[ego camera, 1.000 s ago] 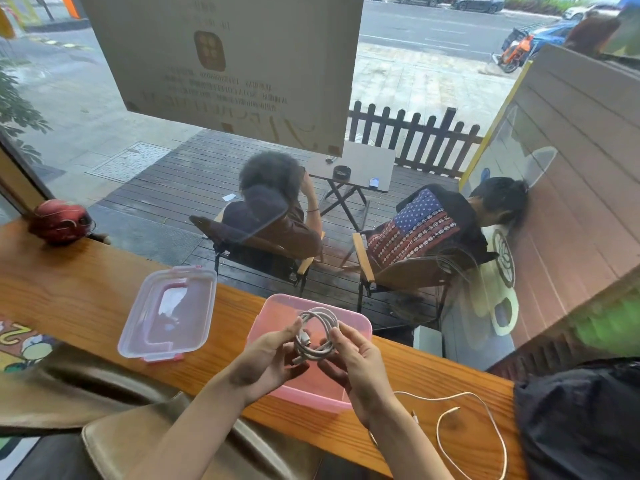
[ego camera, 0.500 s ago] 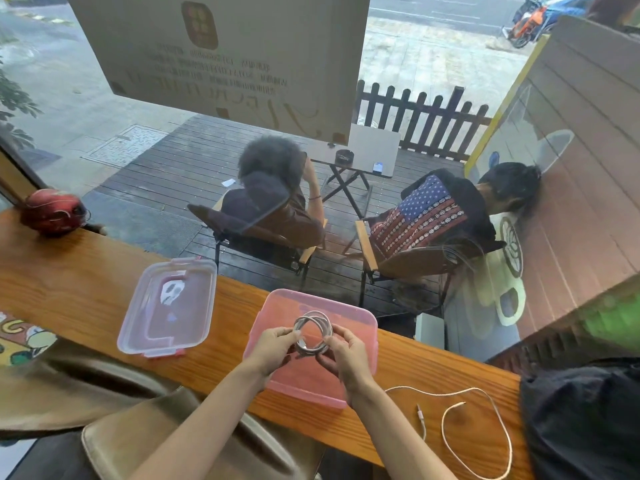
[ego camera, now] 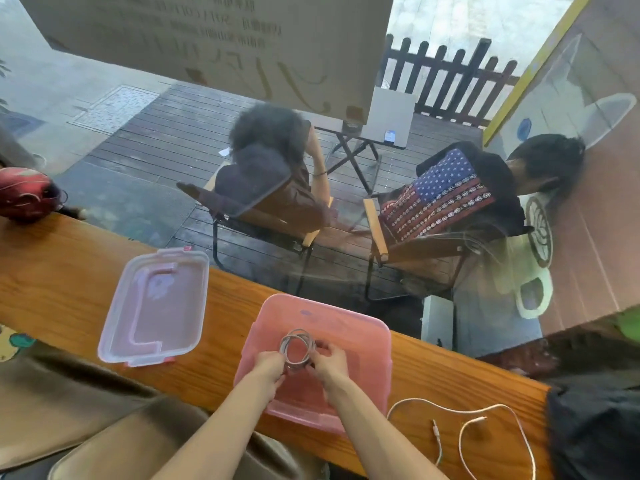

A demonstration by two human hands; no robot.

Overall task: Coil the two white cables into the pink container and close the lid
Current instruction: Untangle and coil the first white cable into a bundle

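A pink container (ego camera: 360,344) stands open on the wooden counter in front of me. Inside it, my left hand (ego camera: 268,368) and my right hand (ego camera: 329,363) both pinch a white cable wound into a small round coil (ego camera: 298,347), low over the container's floor. The second white cable (ego camera: 485,431) lies loose and uncoiled on the counter to the right of the container. The clear pinkish lid (ego camera: 156,306) lies flat on the counter to the left, apart from the container.
The wooden counter (ego camera: 62,271) runs along a window; two people sit on chairs outside. A dark red helmet (ego camera: 26,194) rests at the far left. A black bag (ego camera: 595,424) sits at the right end, a brown bag (ego camera: 86,410) near my left arm.
Both hands have lowered the coiled cable from above the container's rim down into it. My view has tilted downward and closer.
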